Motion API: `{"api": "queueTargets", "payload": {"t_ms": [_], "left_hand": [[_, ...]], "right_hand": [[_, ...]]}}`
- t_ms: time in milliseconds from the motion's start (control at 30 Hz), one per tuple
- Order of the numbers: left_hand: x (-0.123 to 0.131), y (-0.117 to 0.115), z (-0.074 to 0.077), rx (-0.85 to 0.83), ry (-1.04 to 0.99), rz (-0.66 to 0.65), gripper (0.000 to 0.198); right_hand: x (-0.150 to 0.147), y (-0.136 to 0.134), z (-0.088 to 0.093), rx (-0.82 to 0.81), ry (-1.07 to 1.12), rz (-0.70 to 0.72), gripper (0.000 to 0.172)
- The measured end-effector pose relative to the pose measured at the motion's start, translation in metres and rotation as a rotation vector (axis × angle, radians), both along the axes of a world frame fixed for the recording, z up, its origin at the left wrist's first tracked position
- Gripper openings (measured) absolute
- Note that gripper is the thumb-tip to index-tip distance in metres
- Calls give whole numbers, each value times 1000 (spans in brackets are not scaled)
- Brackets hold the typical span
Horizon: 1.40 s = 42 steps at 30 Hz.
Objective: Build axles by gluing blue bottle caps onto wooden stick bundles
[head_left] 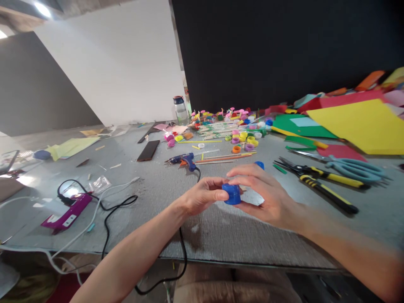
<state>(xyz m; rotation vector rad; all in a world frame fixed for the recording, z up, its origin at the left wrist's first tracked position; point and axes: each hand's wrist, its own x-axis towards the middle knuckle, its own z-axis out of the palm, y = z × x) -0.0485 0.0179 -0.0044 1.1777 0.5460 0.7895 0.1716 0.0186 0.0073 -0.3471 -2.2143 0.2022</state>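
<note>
My left hand (203, 197) pinches a blue bottle cap piece (232, 194) between thumb and fingers, just above the table's front half. It looks like two caps set together. From the other side, the fingers of my right hand (265, 194) close on the same piece, thumb below and fingertips on top. A short pale stick end shows beside it, partly covered by the right fingers. Just beyond the right hand lies another blue cap (259, 165). A blue glue gun (181, 160) rests on its side further back, its black cord running toward me.
Pliers (315, 174) and blue-handled scissors (353, 168) lie at right, near coloured sheets (362, 130). Loose caps (249, 141) and wrapped sticks (219, 129) fill the back. A phone (148, 150) lies left of centre. Cords trail from a purple power strip (67, 214).
</note>
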Motion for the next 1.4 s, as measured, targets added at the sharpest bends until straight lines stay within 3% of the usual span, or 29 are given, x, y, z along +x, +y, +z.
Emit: {"api": "queueTargets", "payload": {"t_ms": [233,633,833,1033,1233,1400], "left_hand": [[4,-5,4,4,-133,30,39],[-1,-1,3,77,-49,32,42],[-7,1,2,81,1,137,39],[-4,3,3,84,-124,179,34],[-5,3,3,149,-141,171,34],[-6,-1,5,314,-97,223,35]], "right_hand": [[1,4,-2,7,33,1,37],[0,5,-3,-17,13,-14,35],[3,4,-1,-15,-30,1,39],[4,3,-3,-17,64,-106,47],[3,2,-4,33,81,-175,28],[3,-2,-3,50,83,-188,26]]}}
